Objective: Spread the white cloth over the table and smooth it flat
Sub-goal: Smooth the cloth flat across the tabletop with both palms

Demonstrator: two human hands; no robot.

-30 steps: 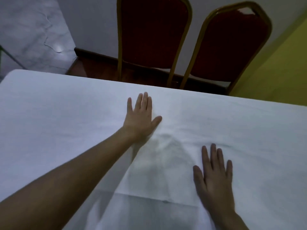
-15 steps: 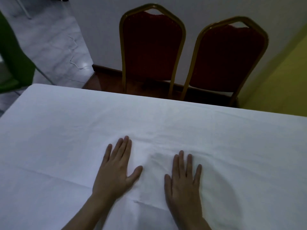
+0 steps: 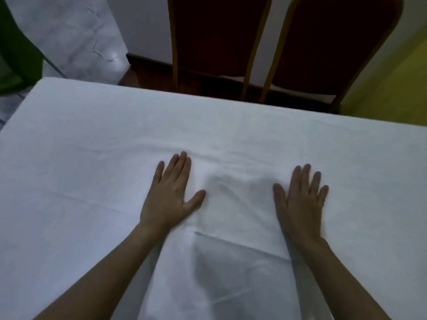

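The white cloth (image 3: 92, 158) covers the whole table top, from its far edge to the bottom of the view. My left hand (image 3: 172, 192) lies palm down on the cloth near the middle, fingers apart and pointing away from me. My right hand (image 3: 300, 199) lies flat on the cloth to the right of it, fingers spread. Between and just beyond the two hands the cloth shows soft wrinkles. A fold line runs across it near my wrists.
Two red chairs with gold frames (image 3: 215, 42) (image 3: 335, 47) stand against the far edge of the table. A yellow wall (image 3: 397, 84) is at the right. A grey floor (image 3: 69, 35) and something green (image 3: 13, 54) lie at the far left.
My hands have slid apart on the cloth, the right one well out to the right. A second ago the left hand reached farther across the table and has since come back.
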